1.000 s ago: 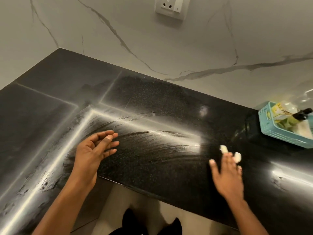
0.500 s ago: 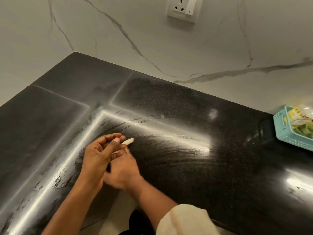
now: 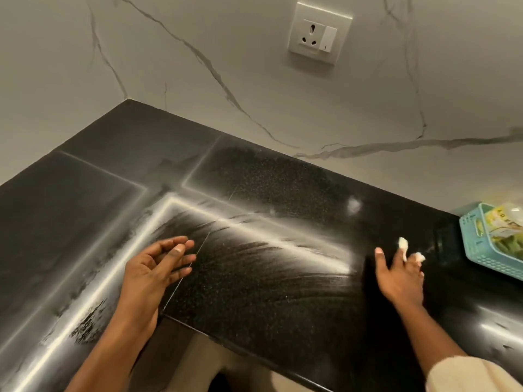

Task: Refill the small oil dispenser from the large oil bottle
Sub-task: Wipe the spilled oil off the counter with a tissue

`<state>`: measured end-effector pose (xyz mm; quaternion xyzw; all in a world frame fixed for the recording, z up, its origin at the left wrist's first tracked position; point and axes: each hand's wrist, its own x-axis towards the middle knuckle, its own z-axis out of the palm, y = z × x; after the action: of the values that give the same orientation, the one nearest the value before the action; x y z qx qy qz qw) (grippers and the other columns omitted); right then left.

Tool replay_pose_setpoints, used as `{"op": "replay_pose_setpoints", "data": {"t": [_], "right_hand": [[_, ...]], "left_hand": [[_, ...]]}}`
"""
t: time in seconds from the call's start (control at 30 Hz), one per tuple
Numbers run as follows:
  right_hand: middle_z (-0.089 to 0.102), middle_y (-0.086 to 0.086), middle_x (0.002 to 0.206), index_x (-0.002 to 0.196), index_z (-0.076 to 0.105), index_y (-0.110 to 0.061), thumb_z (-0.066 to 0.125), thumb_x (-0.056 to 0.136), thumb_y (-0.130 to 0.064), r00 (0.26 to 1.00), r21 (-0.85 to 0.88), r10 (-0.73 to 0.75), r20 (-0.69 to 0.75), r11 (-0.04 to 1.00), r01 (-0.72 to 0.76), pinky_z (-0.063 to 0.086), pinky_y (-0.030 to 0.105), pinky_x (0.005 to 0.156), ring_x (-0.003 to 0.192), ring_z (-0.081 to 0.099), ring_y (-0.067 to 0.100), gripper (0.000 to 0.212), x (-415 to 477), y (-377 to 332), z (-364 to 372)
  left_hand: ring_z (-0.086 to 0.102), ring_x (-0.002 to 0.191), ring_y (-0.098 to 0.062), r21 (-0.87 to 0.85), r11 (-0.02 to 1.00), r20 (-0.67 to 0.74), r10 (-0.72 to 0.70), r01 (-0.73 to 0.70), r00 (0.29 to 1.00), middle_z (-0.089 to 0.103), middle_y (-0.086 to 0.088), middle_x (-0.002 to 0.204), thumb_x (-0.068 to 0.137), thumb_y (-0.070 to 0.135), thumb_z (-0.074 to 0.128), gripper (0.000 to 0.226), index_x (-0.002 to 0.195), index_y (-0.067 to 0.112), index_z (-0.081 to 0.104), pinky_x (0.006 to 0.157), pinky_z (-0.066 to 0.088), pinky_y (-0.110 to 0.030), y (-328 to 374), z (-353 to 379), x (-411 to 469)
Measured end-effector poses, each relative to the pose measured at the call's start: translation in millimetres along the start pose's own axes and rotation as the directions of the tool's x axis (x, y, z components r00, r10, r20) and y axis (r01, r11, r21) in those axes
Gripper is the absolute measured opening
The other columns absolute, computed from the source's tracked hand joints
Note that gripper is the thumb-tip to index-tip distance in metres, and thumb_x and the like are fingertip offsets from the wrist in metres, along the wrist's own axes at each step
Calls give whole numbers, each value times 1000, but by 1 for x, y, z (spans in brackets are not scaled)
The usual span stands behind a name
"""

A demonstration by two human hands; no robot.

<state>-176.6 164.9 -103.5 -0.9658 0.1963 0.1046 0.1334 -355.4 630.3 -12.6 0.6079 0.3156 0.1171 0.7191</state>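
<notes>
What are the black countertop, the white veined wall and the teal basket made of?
Black speckled countertop: polished stone, likely granite; fine flecks, glossy glare streaks. White grey-veined wall: marble or marble-look tile, satin; veins visible, can't tell which. Teal perforated basket: moulded plastic, matte; uniform grid holes.

Counter: I see a black speckled counter (image 3: 283, 292), streaked with white glare.
Wall: veined marble wall (image 3: 198, 52) meets the counter's back edge.
Socket: white, with switch (image 3: 319, 32), on that wall.
Basket: teal slotted basket (image 3: 478, 247) at the counter's right end, holding a yellow-green packet (image 3: 506, 222).
</notes>
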Motion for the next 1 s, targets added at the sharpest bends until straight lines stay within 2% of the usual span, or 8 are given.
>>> {"op": "replay_pose_setpoints", "data": {"t": [0.1, 0.27, 0.4, 0.53, 0.6, 0.63, 0.83, 1.0], "right_hand": [[18, 31, 171, 163, 24, 6, 14, 92, -83, 998, 47, -48, -42, 998, 50, 16, 53, 131, 161, 16, 43, 114, 10, -50, 8], [12, 25, 174, 167, 17, -1, 32, 98, -82, 900, 77, -429, 71, 902, 424, 13, 47, 131, 162, 13, 39, 107, -54, -197, 65], [-1, 18, 177, 168, 4, -5, 38, 93, -79, 588, 180, -770, 246, 633, 753, 4, 43, 134, 164, -2, 32, 111, -165, -298, 107], [17, 22, 174, 168, 14, -11, 40, 91, -71, 190, 227, -917, 351, 280, 933, 7, 47, 134, 164, 9, 33, 101, -250, -321, 140], [20, 22, 174, 168, 15, -9, 34, 96, -75, 144, 175, -926, 349, 215, 961, 9, 47, 133, 163, 11, 32, 99, -239, -317, 141], [18, 20, 174, 168, 15, -9, 30, 98, -77, 191, 130, -924, 331, 245, 961, 10, 47, 133, 164, 12, 32, 99, -221, -312, 133], [18, 12, 176, 169, 16, -16, 22, 102, -76, 768, -69, -625, 142, 767, 637, 14, 47, 132, 163, 17, 33, 90, -49, -207, 48], [7, 18, 177, 168, 10, -5, -10, 82, -90, 978, -76, -172, 117, 981, 181, 6, 50, 133, 165, 5, 29, 124, -7, -102, 9]], "left_hand": [[74, 115, -41, -3, 1000, -9, -12, 12, 1000, 82, -9, 116, 105, 8, 62, 21, 123, 7, 73, 107, 54, -59, -1, -1, 4], [74, 115, -41, -24, 1000, -26, 3, -4, 1000, 82, -8, 116, 105, 9, 63, 20, 122, 7, 73, 105, 56, -57, 8, -4, 2], [77, 107, -33, -32, 999, -38, 33, -35, 999, 82, -10, 117, 103, 8, 63, 20, 120, 8, 74, 88, 66, -38, 13, -12, 0], [78, 100, -27, -81, 995, -86, 49, -56, 995, 81, -15, 114, 104, 4, 61, 19, 119, 2, 73, 74, 64, -24, 15, -16, -4], [77, 107, -30, -69, 996, -78, 57, -63, 995, 81, -14, 118, 104, 7, 62, 20, 120, 5, 73, 79, 65, -28, 16, -21, -4], [77, 108, -31, -67, 996, -73, 57, -62, 996, 81, -13, 119, 103, 8, 62, 21, 121, 6, 74, 83, 66, -32, 18, -22, -4], [75, 113, -39, -66, 996, -73, 47, -52, 996, 81, -10, 120, 103, 9, 63, 21, 122, 7, 74, 102, 56, -55, 12, -29, -7], [75, 113, -38, -80, 996, -44, 23, -26, 999, 81, -9, 119, 104, 8, 62, 22, 123, 5, 73, 92, 65, -44, 0, -28, -10]]}}
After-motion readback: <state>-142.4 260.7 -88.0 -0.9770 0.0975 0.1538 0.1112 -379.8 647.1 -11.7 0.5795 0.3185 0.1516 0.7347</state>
